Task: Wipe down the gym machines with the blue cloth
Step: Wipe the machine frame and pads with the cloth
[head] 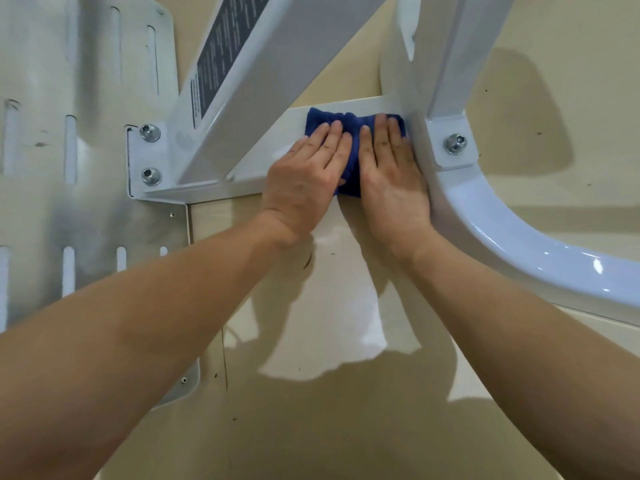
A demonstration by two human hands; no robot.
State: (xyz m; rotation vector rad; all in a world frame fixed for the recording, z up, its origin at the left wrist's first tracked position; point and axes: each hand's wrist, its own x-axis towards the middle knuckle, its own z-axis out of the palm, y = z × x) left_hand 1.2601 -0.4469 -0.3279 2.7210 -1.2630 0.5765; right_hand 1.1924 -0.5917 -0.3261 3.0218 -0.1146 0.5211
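Single head-worn view, steeply downward and close over the white frame base point(277, 133) and beige floor point(346, 427).

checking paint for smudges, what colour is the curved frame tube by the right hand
Glossy white, seen in the head view: curved frame tube beside the right hand.

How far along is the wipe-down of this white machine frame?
Done: no already-wiped part can be told apart. In hand: the left hand and right hand press the blue cloth flat on the base plate. Probably left: the angled post and the curved tube.
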